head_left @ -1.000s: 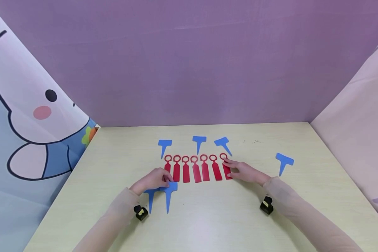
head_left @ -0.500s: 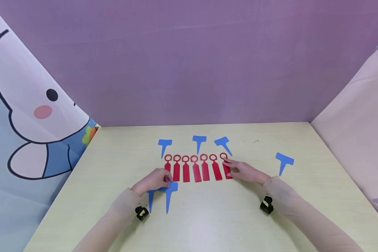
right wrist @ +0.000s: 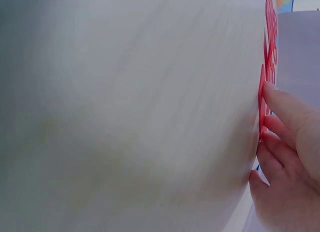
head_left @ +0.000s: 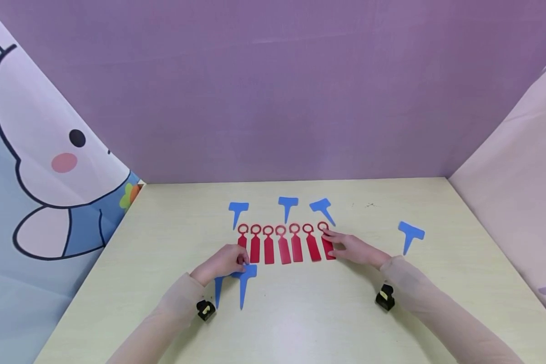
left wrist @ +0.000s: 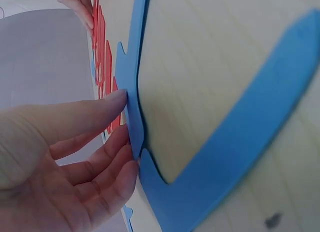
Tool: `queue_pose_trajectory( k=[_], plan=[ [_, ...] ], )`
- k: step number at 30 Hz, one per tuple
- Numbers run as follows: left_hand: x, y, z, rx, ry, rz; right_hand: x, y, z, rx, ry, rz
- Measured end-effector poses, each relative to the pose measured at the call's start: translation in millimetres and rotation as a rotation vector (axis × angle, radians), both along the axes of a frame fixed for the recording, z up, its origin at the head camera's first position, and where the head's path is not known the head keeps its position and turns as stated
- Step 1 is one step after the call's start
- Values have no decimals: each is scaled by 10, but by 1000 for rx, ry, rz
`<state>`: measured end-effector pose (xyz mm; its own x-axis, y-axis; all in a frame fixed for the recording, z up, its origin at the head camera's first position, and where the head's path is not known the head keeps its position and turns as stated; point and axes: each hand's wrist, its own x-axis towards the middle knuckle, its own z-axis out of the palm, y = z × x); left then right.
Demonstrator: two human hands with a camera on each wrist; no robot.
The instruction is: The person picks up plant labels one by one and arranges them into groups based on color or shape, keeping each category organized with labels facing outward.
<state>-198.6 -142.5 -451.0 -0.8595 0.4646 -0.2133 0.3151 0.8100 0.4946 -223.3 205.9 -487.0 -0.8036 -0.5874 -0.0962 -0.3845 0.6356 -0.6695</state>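
In the head view my left hand (head_left: pixel 220 263) is low over two blue T-shaped plant labels in front of the red row. Its thumb and fingertips pinch the crossbar of the right-hand blue T-shaped label (head_left: pixel 244 285). The other blue T-shaped label (head_left: pixel 218 293) lies partly under the hand; in the left wrist view the two bars nearly meet. My right hand (head_left: pixel 355 247) rests on the rightmost red ring-topped tag (head_left: pixel 327 247), fingertips near its ring and thumb near its lower end. Several more red ring-topped tags (head_left: pixel 284 251) stand side by side leftward, the leftmost partly hidden.
Behind the row lie three blue labels, one left (head_left: pixel 238 207), one central (head_left: pixel 288 202) and one tilted (head_left: pixel 321 206). Another blue label (head_left: pixel 410 233) is off to the right. A purple wall (head_left: pixel 296 101) bounds the pale table (head_left: pixel 309 323) at the back.
My left hand has edged very slightly right, covering a little more of the left label. The right hand and the red tags look unmoved.
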Motion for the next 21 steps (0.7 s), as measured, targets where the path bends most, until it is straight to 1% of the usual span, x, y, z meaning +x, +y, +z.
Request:
queue_pose_trajectory(
  k=[2, 5, 8, 11, 16, 19, 21],
  plan=[
    [-3, -11, 4, 6, -1, -9, 1, 1, -1, -5, -2, -2],
    [-26, -47, 15, 38, 7, -26, 4, 3, -2, -3, -4, -5],
    [-63, -84, 41, 80, 10, -14, 1, 7, -7, -1, 0, -3],
    [-108, -114, 86, 112, -1, 12, -5, 10, -14, -4, 3, -3],
    [-209, -161, 130, 99, -54, 91, -4, 9, -12, -4, -3, -5],
    [-280, -193, 146, 95, -63, 132, -2, 5, -3, -4, -6, -5],
    [-327, -218, 158, 97, -51, 133, 1, 3, -1, -2, -4, -2]
  ],
)
